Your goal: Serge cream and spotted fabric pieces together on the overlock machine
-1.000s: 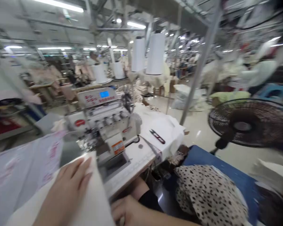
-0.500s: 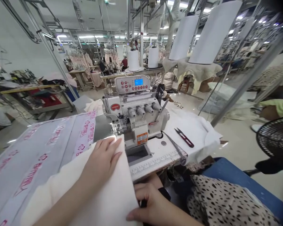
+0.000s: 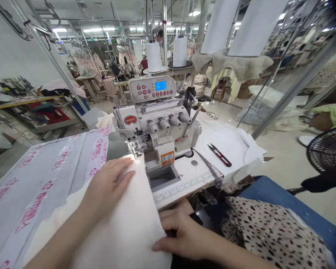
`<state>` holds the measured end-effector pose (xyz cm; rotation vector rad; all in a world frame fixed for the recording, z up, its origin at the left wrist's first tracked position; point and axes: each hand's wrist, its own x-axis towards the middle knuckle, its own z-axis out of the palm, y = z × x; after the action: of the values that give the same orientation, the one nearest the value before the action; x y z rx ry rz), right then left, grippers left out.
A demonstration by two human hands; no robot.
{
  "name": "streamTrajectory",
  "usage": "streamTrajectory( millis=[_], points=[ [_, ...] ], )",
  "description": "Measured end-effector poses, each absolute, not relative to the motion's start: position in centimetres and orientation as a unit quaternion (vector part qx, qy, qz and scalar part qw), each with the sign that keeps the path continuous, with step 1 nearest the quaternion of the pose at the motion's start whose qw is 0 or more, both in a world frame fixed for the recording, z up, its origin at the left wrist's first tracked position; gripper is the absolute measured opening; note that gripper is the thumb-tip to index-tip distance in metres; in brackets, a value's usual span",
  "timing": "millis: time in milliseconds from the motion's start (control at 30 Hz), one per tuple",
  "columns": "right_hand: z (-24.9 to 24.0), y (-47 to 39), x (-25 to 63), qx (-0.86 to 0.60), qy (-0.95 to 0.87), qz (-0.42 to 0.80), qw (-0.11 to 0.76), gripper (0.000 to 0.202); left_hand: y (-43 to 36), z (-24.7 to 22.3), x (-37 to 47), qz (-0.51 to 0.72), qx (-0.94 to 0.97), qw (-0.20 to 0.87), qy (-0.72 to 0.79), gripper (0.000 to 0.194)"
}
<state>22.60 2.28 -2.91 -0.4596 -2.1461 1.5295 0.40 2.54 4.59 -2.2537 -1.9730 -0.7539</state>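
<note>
White fabric (image 3: 123, 224) runs from the lower left up to the needle area of a white overlock sewing machine (image 3: 162, 123). My left hand (image 3: 109, 186) lies on top of the fabric, fingers stretched toward the presser foot and thumb apart, pressing the cloth flat. Lower right, my right hand (image 3: 182, 233) pinches the fabric's right edge between thumb and fingers. The fabric's far end reaches the lit presser foot (image 3: 134, 148); the needle itself is too small to make out.
Dark red thread snips (image 3: 220, 155) lie on white cloth right of the machine. A spotted fabric (image 3: 271, 231) rests on a blue surface (image 3: 305, 220). A black fan (image 3: 329, 153) stands at the right. Thread cones (image 3: 154, 56) rise behind the machine.
The view has shifted slightly, so the machine sits a little higher and further left. My left hand has moved left in view, and both hands remain on the fabric.
</note>
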Motion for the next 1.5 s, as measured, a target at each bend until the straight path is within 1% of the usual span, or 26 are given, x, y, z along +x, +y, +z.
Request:
streamTrajectory(
  millis=[100, 200, 300, 433, 733, 833, 900, 1000, 1100, 1200, 1333, 1500],
  points=[
    [-1.7, 2.2, 23.4, -0.158, -0.782, 0.547, 0.255, 0.042, 2.3, 5.3, -0.2, -0.254, -0.689, 0.003, -0.679, 0.026],
    [-1.1, 1.8, 23.8, -0.168, -0.8, 0.506, 0.277, 0.047, 2.5, 5.8, -0.6, -0.212, -0.691, -0.001, -0.691, 0.021],
    [-1.3, 1.0, 23.8, -0.178, -0.814, 0.463, 0.302, 0.048, 2.9, 6.1, -0.7, -0.19, -0.699, -0.024, -0.689, 0.018],
    [-2.4, 0.3, 23.9, -0.181, -0.816, 0.44, 0.329, 0.045, 3.1, 6.1, -0.1, -0.2, -0.702, -0.031, -0.683, 0.018],
    [-2.9, 2.2, 22.7, -0.207, -0.838, 0.387, 0.323, 0.045, 5.3, 6.3, -0.8, -0.208, -0.706, -0.044, -0.676, 0.016],
    [-2.8, 2.8, 22.1, -0.226, -0.838, 0.367, 0.334, 0.044, 5.5, 6.3, -0.8, -0.206, -0.717, -0.038, -0.665, 0.019],
    [-3.0, 2.9, 21.9, -0.235, -0.834, 0.378, 0.327, 0.039, 4.7, 6.1, -0.5, -0.205, -0.735, 0.008, -0.646, 0.023],
    [-3.5, 2.6, 21.7, -0.234, -0.803, 0.451, 0.311, 0.029, 3.0, 5.7, -0.2, -0.189, -0.734, 0.083, -0.646, 0.028],
    [-3.6, 2.2, 21.9, -0.2, -0.769, 0.532, 0.291, 0.032, 2.3, 5.7, -0.5, -0.164, -0.714, 0.061, -0.678, 0.022],
    [-2.7, 1.6, 22.5, -0.178, -0.749, 0.581, 0.263, 0.038, 2.7, 6.1, -1.1, -0.154, -0.695, 0.022, -0.702, 0.017],
    [-2.0, 0.9, 23.3, -0.175, -0.727, 0.598, 0.287, 0.043, 2.9, 6.2, -1.1, -0.168, -0.686, 0.027, -0.707, 0.015],
    [-2.9, 0.7, 23.0, -0.196, -0.732, 0.571, 0.316, 0.047, 3.3, 6.0, -0.5, -0.166, -0.695, 0.028, -0.699, 0.015]
  ],
)
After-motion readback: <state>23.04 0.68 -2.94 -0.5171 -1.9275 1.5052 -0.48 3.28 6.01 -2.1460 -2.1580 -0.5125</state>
